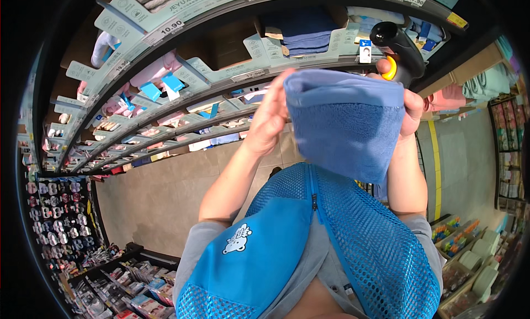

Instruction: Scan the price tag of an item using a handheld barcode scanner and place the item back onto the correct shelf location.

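Note:
A folded blue terry towel (341, 132) is held up in front of my chest, with its smooth folded band at the top. Along its left edge rests my left hand (267, 120), the fingertips partly hidden behind the upper corner. My right hand (410, 112) is at the towel's right edge and also grips a black handheld barcode scanner (403, 50). One finger lies at the scanner's yellow trigger (389, 68). Much of the right hand's grip is hidden behind the towel.
Beyond my hands rises a shelf rack with pale cardboard trays (223, 68) and price labels. Dark blue towels (308, 35) fill one tray. Slippers (58, 211) hang at left; packaged goods (136, 286) lie lower left. Bins (468, 261) stand lower right. Grey tiled floor (165, 186) runs below.

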`<move>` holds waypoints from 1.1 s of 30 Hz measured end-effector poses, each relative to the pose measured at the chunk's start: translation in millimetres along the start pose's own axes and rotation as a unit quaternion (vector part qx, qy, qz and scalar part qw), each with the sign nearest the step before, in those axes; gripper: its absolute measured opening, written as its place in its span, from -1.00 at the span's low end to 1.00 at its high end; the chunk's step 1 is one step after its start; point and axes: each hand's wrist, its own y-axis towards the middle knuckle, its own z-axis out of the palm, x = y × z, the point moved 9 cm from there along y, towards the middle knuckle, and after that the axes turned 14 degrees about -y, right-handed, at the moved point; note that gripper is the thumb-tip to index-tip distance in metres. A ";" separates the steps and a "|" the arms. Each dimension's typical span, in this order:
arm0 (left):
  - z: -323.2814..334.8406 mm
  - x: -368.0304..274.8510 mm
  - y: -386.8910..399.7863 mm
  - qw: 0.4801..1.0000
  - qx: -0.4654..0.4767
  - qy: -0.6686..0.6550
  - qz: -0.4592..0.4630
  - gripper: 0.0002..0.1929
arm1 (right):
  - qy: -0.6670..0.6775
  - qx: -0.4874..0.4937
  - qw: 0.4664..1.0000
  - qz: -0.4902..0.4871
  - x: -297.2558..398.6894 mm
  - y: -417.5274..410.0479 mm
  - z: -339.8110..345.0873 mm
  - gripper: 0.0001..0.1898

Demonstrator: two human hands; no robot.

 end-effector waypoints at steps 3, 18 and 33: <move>14.9 11.0 -4.7 0.993 0.066 -0.057 -0.084 -0.08 | 0.003 -0.080 0.997 0.024 -5.9 -0.9 -16.2 -0.53; 29.7 26.3 1.9 0.923 0.010 -0.313 -0.223 -0.51 | -0.047 -0.240 0.967 0.076 -1.4 -33.8 -79.1 -0.63; 20.1 20.9 10.3 0.900 -0.053 -0.384 -0.199 -0.50 | -0.096 -0.204 0.964 0.138 -47.3 -62.8 -74.1 -0.44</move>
